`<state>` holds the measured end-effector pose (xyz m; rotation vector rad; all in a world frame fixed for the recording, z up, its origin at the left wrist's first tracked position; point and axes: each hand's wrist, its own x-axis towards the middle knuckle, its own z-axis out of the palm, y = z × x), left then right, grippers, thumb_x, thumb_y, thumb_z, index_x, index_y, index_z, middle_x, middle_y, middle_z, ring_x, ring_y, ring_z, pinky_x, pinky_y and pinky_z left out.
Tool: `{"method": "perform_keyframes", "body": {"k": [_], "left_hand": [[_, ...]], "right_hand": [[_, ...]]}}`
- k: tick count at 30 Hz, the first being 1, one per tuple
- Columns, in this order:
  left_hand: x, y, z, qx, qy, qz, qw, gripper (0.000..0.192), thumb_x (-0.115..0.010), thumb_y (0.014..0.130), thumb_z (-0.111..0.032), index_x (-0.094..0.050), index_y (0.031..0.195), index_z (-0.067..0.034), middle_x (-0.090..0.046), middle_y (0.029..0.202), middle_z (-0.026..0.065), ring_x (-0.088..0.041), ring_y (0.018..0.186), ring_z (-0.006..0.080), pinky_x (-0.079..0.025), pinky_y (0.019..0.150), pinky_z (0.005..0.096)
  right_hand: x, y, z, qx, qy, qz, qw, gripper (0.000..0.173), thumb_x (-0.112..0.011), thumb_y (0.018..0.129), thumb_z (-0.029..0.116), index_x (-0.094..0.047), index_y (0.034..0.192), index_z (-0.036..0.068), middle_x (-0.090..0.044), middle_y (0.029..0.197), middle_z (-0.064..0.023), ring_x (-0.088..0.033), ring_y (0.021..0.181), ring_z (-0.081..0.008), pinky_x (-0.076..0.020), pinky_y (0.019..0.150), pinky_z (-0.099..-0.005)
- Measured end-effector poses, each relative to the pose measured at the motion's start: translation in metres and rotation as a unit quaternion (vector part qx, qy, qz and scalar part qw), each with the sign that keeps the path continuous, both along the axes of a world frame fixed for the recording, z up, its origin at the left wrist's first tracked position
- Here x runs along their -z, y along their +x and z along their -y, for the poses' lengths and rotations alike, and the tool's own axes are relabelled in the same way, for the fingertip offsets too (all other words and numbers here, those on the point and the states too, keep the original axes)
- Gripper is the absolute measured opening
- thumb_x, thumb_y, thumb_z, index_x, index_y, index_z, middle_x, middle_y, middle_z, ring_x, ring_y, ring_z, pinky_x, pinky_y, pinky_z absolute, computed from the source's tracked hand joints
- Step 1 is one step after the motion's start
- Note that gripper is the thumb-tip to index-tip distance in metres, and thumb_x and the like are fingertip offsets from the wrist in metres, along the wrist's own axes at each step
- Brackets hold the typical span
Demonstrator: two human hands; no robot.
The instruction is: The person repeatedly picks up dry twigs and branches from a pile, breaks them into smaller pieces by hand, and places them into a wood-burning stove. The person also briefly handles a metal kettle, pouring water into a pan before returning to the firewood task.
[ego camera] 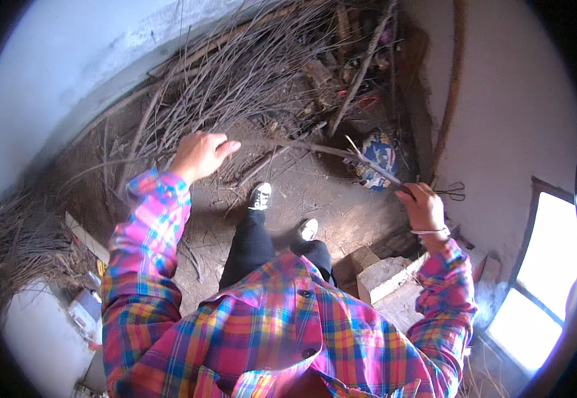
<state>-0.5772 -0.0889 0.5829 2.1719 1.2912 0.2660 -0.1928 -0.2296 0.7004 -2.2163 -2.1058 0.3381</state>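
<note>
A long, thin, bowed tree branch (318, 148) spans the space between my two hands, held out in front of me above the floor. My left hand (201, 155) grips it partway along, and its thinner part runs on to the left past my wrist. At its thicker right end my right hand (423, 206) is closed around it. A pale splintered offshoot (352, 144) juts up from the branch to the left of my right hand. Just beyond that hand, dark metal loops (453, 191), like tool handles, show against the wall.
A large heap of dry twigs (238, 74) lies along the far wall, with a thicker pole (360, 69) leaning over it. A blue-and-white patterned bundle (379, 159) sits beneath the branch. Near my right leg is a pale block-like ledge (385, 278). More brushwood (24, 244) lies at left.
</note>
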Motion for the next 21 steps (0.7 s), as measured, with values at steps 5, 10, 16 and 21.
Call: {"method": "perform_keyframes", "body": {"k": [5, 10, 16, 21], "left_hand": [[-0.037, 0.035, -0.009, -0.032, 0.08, -0.035, 0.996, 0.046, -0.048, 0.079, -0.047, -0.054, 0.061, -0.005, -0.054, 0.06, 0.0163, -0.054, 0.061, 0.0365, -0.04, 0.052, 0.0447], [-0.072, 0.09, -0.006, -0.065, 0.11, -0.063, 0.99, 0.049, -0.047, 0.078, -0.051, -0.056, 0.065, -0.005, -0.058, 0.071, 0.0168, -0.055, 0.073, 0.0372, -0.041, 0.061, 0.0471], [-0.127, 0.163, 0.031, -0.083, 0.129, -0.054, 0.987, 0.047, -0.045, 0.078, -0.05, -0.062, 0.079, -0.007, -0.06, 0.083, 0.0188, -0.056, 0.082, 0.0365, -0.042, 0.071, 0.046], [-0.171, 0.199, 0.075, -0.112, 0.176, -0.014, 0.978, 0.045, -0.045, 0.078, -0.05, -0.063, 0.081, -0.009, -0.06, 0.082, 0.0174, -0.056, 0.081, 0.0363, -0.043, 0.07, 0.0453]], "right_hand": [[-0.02, -0.011, 0.044, 0.137, -0.012, 0.02, 0.99, 0.03, -0.056, 0.075, 0.036, -0.056, 0.071, 0.006, -0.054, 0.067, -0.0131, -0.055, 0.065, -0.0323, -0.0426, 0.057, -0.0395], [-0.037, -0.006, 0.082, 0.231, 0.018, 0.002, 0.973, 0.038, -0.056, 0.075, 0.04, -0.055, 0.067, 0.003, -0.055, 0.064, -0.0178, -0.055, 0.065, -0.035, -0.0422, 0.056, -0.04], [-0.054, 0.012, 0.154, 0.306, 0.107, -0.059, 0.944, 0.036, -0.061, 0.072, 0.037, -0.055, 0.064, 0.002, -0.054, 0.063, -0.0188, -0.054, 0.062, -0.0354, -0.0424, 0.054, -0.0384], [-0.07, 0.011, 0.212, 0.34, 0.207, -0.097, 0.912, 0.029, -0.066, 0.07, 0.03, -0.059, 0.075, 0.002, -0.055, 0.068, -0.0163, -0.055, 0.062, -0.031, -0.0429, 0.056, -0.0354]]}}
